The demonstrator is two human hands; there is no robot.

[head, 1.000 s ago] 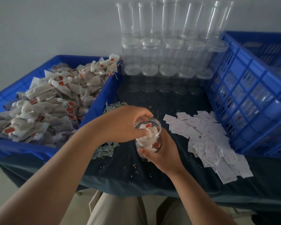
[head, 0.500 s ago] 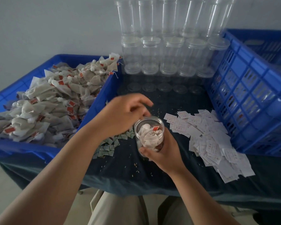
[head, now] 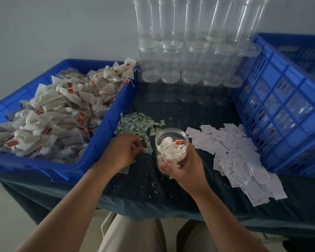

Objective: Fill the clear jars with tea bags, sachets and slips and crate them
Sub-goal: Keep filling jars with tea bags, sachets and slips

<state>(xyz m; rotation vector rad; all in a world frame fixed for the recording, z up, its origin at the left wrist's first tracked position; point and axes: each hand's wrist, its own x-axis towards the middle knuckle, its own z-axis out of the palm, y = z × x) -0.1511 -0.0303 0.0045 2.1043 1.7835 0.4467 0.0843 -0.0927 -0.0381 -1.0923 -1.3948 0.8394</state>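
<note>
Head: clear jar [head: 171, 138] stuffed with tea bags [head: 171, 152], right grip [head: 187, 170] holding; left grip [head: 122, 153] pinching sachets [head: 135, 122].

Soft flat light, wide-lens warp

Diffuse, dimmish light, cool cast; shadows soft on the cloth [head: 153, 193]. Faint sheen on stacked jars [head: 171, 57], edges hazy against the wall [head: 44, 24]. Right crate [head: 280, 99] lines bow toward frame edges. Slight softness throughout

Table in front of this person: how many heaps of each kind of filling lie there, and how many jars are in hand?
Tea bag heap: 1
Green sachet pile: 1
White slip pile: 1
Jar held in right hand: 1
Total: 4
</note>
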